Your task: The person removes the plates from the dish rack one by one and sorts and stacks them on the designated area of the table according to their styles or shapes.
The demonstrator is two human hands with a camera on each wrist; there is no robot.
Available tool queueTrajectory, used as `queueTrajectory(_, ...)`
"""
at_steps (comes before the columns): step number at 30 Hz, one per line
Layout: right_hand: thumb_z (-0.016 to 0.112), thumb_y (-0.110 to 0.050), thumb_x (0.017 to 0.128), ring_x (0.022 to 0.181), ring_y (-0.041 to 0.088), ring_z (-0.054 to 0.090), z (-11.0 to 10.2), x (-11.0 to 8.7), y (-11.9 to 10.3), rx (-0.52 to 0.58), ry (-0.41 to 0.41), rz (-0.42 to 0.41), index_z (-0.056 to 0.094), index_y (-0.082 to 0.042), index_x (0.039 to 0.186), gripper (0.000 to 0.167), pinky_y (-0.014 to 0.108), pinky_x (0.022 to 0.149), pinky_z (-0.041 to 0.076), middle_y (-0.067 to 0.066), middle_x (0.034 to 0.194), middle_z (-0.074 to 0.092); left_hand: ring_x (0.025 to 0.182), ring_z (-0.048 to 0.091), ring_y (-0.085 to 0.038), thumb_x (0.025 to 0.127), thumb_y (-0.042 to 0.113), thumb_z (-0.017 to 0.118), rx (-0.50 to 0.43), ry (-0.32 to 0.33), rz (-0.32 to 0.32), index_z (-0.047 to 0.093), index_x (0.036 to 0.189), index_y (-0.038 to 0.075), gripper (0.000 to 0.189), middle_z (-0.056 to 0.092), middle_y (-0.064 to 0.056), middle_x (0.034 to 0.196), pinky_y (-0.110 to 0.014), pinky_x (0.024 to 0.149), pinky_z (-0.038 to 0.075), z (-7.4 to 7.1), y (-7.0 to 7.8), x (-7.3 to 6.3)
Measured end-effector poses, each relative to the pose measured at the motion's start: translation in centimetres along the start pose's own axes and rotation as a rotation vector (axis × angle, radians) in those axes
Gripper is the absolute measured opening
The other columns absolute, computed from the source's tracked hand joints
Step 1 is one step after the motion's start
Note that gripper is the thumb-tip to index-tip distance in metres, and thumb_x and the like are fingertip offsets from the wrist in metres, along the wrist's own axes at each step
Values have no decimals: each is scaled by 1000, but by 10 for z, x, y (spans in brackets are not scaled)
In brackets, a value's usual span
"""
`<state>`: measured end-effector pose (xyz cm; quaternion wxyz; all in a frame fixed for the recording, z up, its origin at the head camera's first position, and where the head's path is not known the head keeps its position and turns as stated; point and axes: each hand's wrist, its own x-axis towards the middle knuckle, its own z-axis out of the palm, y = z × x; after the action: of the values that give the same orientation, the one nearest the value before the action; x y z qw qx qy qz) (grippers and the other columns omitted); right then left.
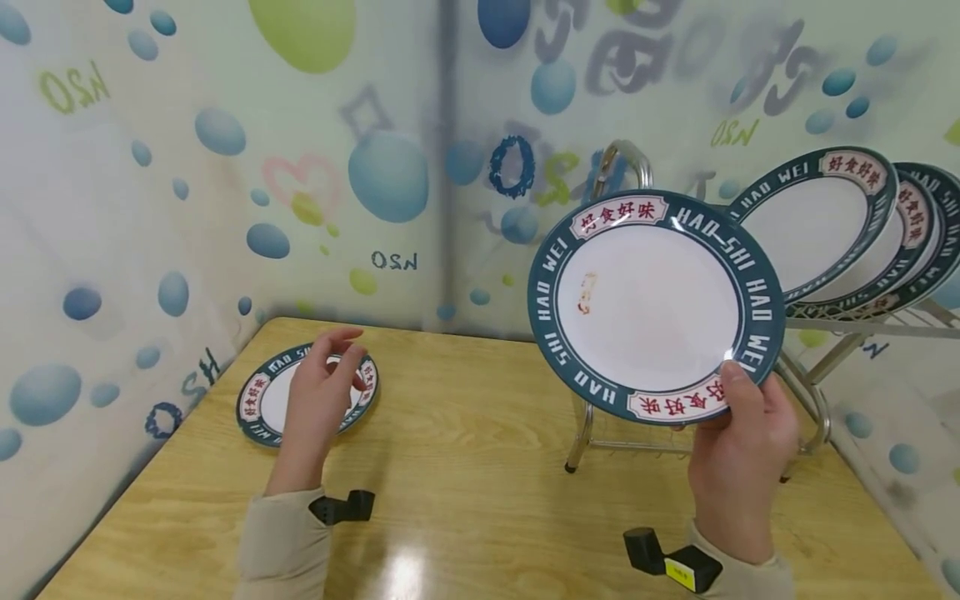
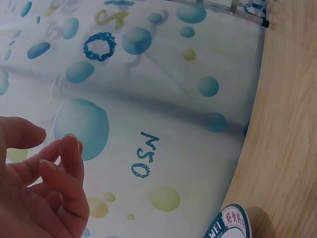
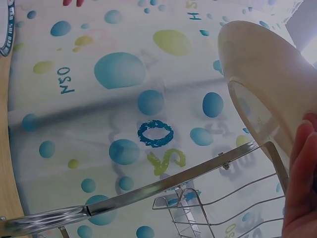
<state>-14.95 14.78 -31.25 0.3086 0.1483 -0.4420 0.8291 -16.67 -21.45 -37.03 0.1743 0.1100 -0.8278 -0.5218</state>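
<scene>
— Biggest first?

— At the back, a wall [image 1: 405, 67] printed with blue and green bubbles; before it, a pale wooden table [image 1: 465, 467]; near the table's back right corner, a metal rack [image 3: 163, 182], bearing several tilted rack plates [image 1: 810, 225].

— And off the rack?

— Raised above the table, in front of the rack, a held plate [image 1: 645, 308], green-rimmed, white face toward the wearer; lying near the table's back left corner, a left plate [image 1: 277, 400] of the same pattern.

— Hands?

— Pinching the held plate at its lower right rim, thumb on top: right hand [image 1: 738, 450]; above the left plate and apart from it, fingers loosely bent, narrow gap to the thumb: left hand [image 1: 318, 396].

— Smaller still?

— At each wrist, a black camera [image 1: 341, 510]; lastly, left of centre on the held plate's white face, a reddish-brown mark [image 1: 587, 293].
</scene>
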Motion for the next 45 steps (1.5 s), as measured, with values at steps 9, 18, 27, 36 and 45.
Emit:
queueTrajectory(9, 50, 0, 86, 73, 24, 64, 2, -2, 2, 31, -6, 22, 48, 16, 114, 32, 28, 55, 51, 23, 91, 60, 73, 55, -18, 89, 51, 39, 57, -12, 33, 46, 125, 25, 45, 51, 1, 108, -32, 58, 43, 0, 16, -8)
queueTrajectory(18, 50, -3, 87, 69, 20, 61, 5, -6, 4, -86, -11, 44, 50, 14, 112, 30, 26, 58, 51, 20, 88, 60, 68, 57, -15, 90, 51, 39, 24, -82, 171, 48, 122, 31, 39, 59, 10, 95, -30, 48, 39, 8, 44, -26)
queueTrajectory(27, 51, -3, 88, 71, 18, 60, 11, -12, 5, -170, -32, 48, 52, 13, 112, 29, 25, 63, 51, 19, 94, 60, 64, 53, -10, 90, 50, 39, 8, -198, 266, 52, 120, 36, 36, 63, 13, 83, -28, 45, 34, 19, 61, -45)
queueTrajectory(36, 50, -4, 89, 70, 18, 58, 16, -14, 7, -255, -81, 44, 53, 11, 111, 27, 25, 63, 51, 19, 94, 61, 64, 54, -13, 94, 29, 43, -59, -297, 319, 54, 123, 19, 32, 65, 6, 80, -28, 48, 32, 16, 97, -66)
queueTrajectory(45, 51, -6, 89, 68, 18, 56, 19, -18, 10, -302, -120, 61, 54, 10, 111, 27, 22, 61, 50, 17, 91, 61, 70, 56, -19, 92, 34, 45, -203, -543, 272, 39, 133, 27, 42, 65, 3, 86, -26, 50, 41, 30, 85, -62)
